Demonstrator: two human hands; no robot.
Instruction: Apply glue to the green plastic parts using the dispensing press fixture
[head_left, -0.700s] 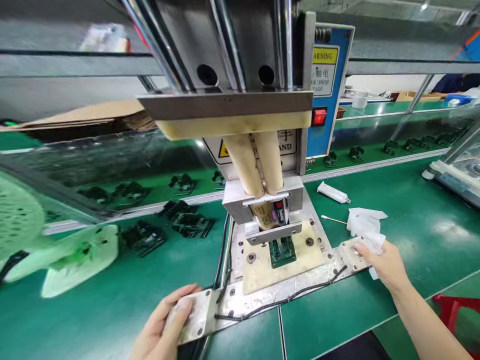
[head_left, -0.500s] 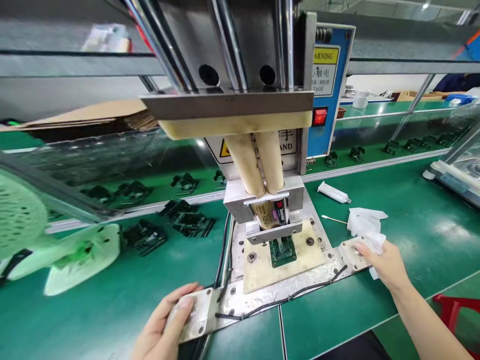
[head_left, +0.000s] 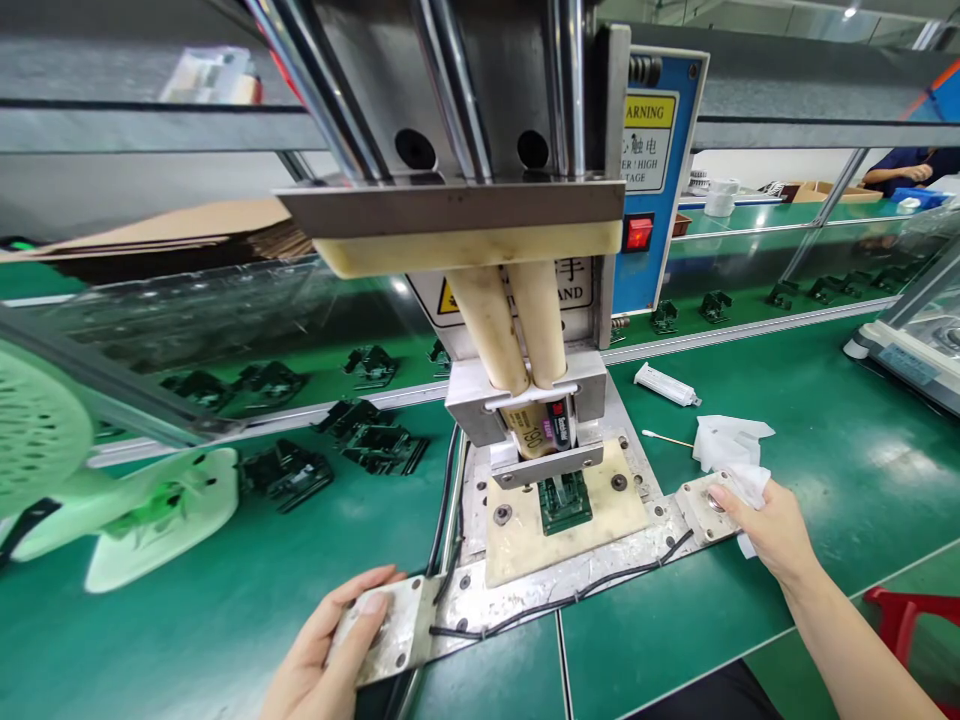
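Observation:
A press machine (head_left: 480, 200) stands before me, its cream rods pushing down into a glue cartridge holder (head_left: 536, 425) over a small green part (head_left: 564, 502) seated in a cream fixture plate (head_left: 517, 535). My left hand (head_left: 330, 650) rests on the left metal button pad (head_left: 382, 625), thumb pressing on it. My right hand (head_left: 772, 530) presses the right button pad (head_left: 701, 505) and holds a crumpled white tissue (head_left: 750, 485) under its fingers.
A white glue tube (head_left: 666, 386), a cotton swab (head_left: 667, 439) and more tissue (head_left: 731, 440) lie right of the machine. Black parts (head_left: 375, 435) sit on the green belt at left. A pale green fan (head_left: 82, 470) stands far left. A scale (head_left: 911, 350) is at right.
A clear nozzle tip now shows lower over the green part; both hands stay on the pads. The view shifted only slightly.

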